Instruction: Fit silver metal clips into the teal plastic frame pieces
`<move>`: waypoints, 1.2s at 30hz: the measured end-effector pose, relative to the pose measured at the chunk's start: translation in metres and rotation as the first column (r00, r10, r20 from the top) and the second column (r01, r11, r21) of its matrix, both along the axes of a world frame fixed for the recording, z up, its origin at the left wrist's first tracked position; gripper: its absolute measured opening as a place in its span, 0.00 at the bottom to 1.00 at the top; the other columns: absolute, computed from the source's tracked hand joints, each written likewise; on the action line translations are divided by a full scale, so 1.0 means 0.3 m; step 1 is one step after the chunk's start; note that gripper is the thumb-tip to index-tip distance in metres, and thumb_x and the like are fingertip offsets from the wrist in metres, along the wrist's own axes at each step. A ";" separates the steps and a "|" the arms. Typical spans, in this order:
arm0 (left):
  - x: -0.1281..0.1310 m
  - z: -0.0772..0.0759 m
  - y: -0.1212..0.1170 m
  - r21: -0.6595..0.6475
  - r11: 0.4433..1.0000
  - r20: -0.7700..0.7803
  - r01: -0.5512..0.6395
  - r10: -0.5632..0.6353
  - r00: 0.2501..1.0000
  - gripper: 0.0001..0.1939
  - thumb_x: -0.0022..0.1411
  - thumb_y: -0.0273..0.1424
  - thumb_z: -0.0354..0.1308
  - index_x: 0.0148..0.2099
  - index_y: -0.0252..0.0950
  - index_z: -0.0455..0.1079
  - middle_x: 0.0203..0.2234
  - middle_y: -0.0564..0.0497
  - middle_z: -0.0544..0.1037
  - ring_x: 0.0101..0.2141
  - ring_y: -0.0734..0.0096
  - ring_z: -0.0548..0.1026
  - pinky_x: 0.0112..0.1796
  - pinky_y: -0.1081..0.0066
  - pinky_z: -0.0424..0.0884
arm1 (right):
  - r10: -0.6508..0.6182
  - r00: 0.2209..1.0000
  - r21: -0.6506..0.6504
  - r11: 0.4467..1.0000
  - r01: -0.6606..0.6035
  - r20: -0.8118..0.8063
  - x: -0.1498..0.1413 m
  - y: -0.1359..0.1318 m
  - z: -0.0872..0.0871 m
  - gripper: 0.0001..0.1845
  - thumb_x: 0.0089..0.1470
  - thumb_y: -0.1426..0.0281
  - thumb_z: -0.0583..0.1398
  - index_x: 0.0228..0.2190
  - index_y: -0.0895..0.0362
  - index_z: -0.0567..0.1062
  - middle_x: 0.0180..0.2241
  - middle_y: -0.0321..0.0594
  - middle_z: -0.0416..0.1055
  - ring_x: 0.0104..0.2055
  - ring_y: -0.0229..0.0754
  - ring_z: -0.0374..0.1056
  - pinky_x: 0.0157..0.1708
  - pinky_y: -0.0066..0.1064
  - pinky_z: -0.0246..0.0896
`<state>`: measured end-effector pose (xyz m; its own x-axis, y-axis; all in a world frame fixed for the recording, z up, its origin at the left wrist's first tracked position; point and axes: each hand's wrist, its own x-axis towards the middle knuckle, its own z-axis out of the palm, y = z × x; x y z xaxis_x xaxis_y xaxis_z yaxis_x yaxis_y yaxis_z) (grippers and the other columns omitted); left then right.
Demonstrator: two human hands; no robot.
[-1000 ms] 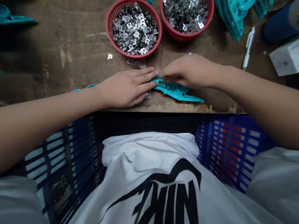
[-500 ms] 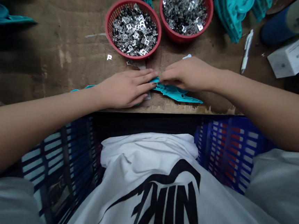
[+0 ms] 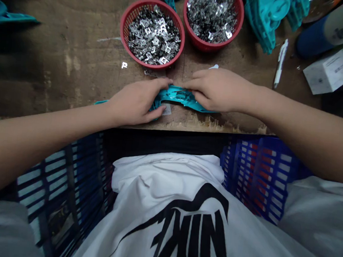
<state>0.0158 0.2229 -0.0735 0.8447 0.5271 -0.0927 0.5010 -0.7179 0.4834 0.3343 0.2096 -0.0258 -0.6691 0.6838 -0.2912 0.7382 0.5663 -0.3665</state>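
Observation:
A long turquoise plastic part [image 3: 179,94] lies near the front edge of the table, its middle bare between my hands. My left hand [image 3: 136,102] is closed around its left portion, with the thumb on the near side and the fingers on the far side. On the right portion my right hand [image 3: 218,89] is closed, its thumb against the part and its fingers reaching toward the middle. A thin dark line shows by the right fingertips; whether it is a slim tool I cannot make out. Both ends of the part are largely covered by my hands.
Two red baskets [image 3: 124,28] [image 3: 239,26] full of small metal clips stand beyond my hands. One loose clip [image 3: 124,65] lies at left. More turquoise parts [image 3: 263,16], a white pen [image 3: 281,64], a white box [image 3: 329,72] and a bottle [image 3: 313,37] are at right. Blue crates [image 3: 257,172] flank my lap.
My left hand has gone from lying flat over the part to wrapping its left portion. My right hand has shifted onto the right portion. The part has moved slightly left, exposing its middle.

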 end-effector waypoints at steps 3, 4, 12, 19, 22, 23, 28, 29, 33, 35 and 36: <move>-0.001 -0.011 0.002 0.052 0.998 0.012 0.045 -0.046 0.999 0.34 0.91 0.44 0.49 0.89 0.34 0.59 0.85 0.40 0.73 0.81 0.48 0.76 0.82 0.47 0.77 | -0.006 1.000 0.004 1.000 0.006 0.028 -0.013 -0.014 0.005 0.24 0.81 0.67 0.58 0.65 0.58 0.88 0.55 0.52 0.86 0.48 0.54 0.77 0.47 0.42 0.57; -0.001 -0.019 0.007 0.063 0.995 0.027 0.075 -0.077 0.997 0.35 0.91 0.44 0.49 0.88 0.33 0.61 0.85 0.37 0.72 0.82 0.45 0.75 0.82 0.44 0.76 | -0.016 0.999 0.005 1.000 0.016 0.045 -0.017 -0.019 0.011 0.24 0.81 0.67 0.58 0.66 0.58 0.87 0.55 0.52 0.86 0.48 0.53 0.77 0.46 0.41 0.56; -0.007 -0.062 0.033 0.022 0.990 0.059 0.138 -0.139 0.989 0.42 0.83 0.40 0.56 0.92 0.38 0.62 0.86 0.31 0.69 0.84 0.28 0.71 0.82 0.26 0.70 | -0.006 0.953 -0.060 0.998 0.026 0.304 -0.082 -0.069 0.100 0.39 0.73 0.80 0.60 0.81 0.62 0.74 0.70 0.67 0.77 0.52 0.59 0.78 0.47 0.45 0.62; 0.012 -0.045 0.011 0.039 0.990 0.035 0.137 -0.138 0.990 0.45 0.81 0.35 0.56 0.94 0.38 0.58 0.90 0.33 0.64 0.86 0.27 0.68 0.84 0.27 0.68 | -0.117 0.983 -0.006 0.993 0.119 0.139 -0.061 -0.075 0.051 0.19 0.79 0.74 0.60 0.63 0.61 0.86 0.55 0.56 0.87 0.54 0.58 0.80 0.52 0.42 0.64; 0.026 -0.046 0.001 0.055 0.991 0.043 0.121 -0.124 0.991 0.47 0.80 0.34 0.58 0.95 0.42 0.56 0.90 0.36 0.65 0.85 0.28 0.69 0.83 0.29 0.71 | -0.126 0.986 0.056 0.991 0.121 0.105 -0.028 -0.079 0.008 0.17 0.81 0.69 0.60 0.55 0.58 0.89 0.50 0.55 0.88 0.52 0.58 0.79 0.50 0.43 0.64; 0.031 -0.047 -0.001 0.060 0.991 0.043 0.117 -0.119 0.992 0.47 0.80 0.34 0.58 0.96 0.42 0.56 0.89 0.36 0.66 0.85 0.28 0.69 0.83 0.29 0.72 | -0.129 0.986 0.068 0.990 0.122 0.110 -0.022 -0.081 0.001 0.17 0.82 0.68 0.60 0.54 0.58 0.89 0.49 0.55 0.87 0.52 0.59 0.79 0.49 0.43 0.64; 0.048 -0.044 -0.004 0.093 0.989 0.004 0.114 -0.115 0.993 0.43 0.81 0.34 0.55 0.93 0.34 0.61 0.82 0.29 0.75 0.81 0.27 0.74 0.80 0.31 0.75 | -0.129 0.983 0.047 0.991 0.124 0.132 -0.045 -0.085 0.026 0.17 0.82 0.68 0.59 0.53 0.58 0.90 0.48 0.55 0.87 0.52 0.60 0.79 0.49 0.44 0.65; 0.051 -0.042 -0.003 0.100 0.988 -0.007 0.118 -0.117 0.993 0.43 0.81 0.34 0.55 0.93 0.34 0.62 0.80 0.28 0.77 0.80 0.27 0.74 0.80 0.31 0.76 | -0.128 0.980 0.043 0.992 0.122 0.155 -0.056 -0.086 0.038 0.17 0.81 0.70 0.59 0.53 0.58 0.90 0.48 0.56 0.86 0.52 0.59 0.80 0.49 0.44 0.65; 0.063 -0.032 -0.002 0.126 0.983 -0.036 0.131 -0.128 0.991 0.41 0.81 0.33 0.55 0.91 0.32 0.65 0.77 0.28 0.79 0.78 0.28 0.76 0.78 0.33 0.77 | -0.103 0.943 0.076 0.994 0.083 0.317 -0.112 -0.089 0.088 0.21 0.76 0.78 0.55 0.49 0.59 0.89 0.47 0.59 0.86 0.48 0.60 0.80 0.47 0.44 0.67; 0.069 -0.024 -0.002 0.138 0.981 -0.053 0.138 -0.132 0.990 0.40 0.81 0.33 0.53 0.89 0.28 0.68 0.77 0.25 0.78 0.78 0.27 0.77 0.77 0.33 0.78 | -0.089 0.914 0.090 0.994 0.058 0.395 -0.139 -0.094 0.105 0.23 0.75 0.80 0.53 0.50 0.60 0.89 0.47 0.60 0.87 0.46 0.59 0.80 0.43 0.44 0.64; 0.071 -0.018 -0.002 0.143 0.980 -0.064 0.142 -0.134 0.989 0.39 0.81 0.33 0.53 0.88 0.26 0.69 0.77 0.24 0.78 0.77 0.26 0.77 0.77 0.33 0.79 | -0.082 0.900 0.089 0.995 0.048 0.428 -0.150 -0.098 0.111 0.24 0.76 0.80 0.53 0.52 0.62 0.89 0.47 0.61 0.87 0.46 0.60 0.80 0.42 0.44 0.62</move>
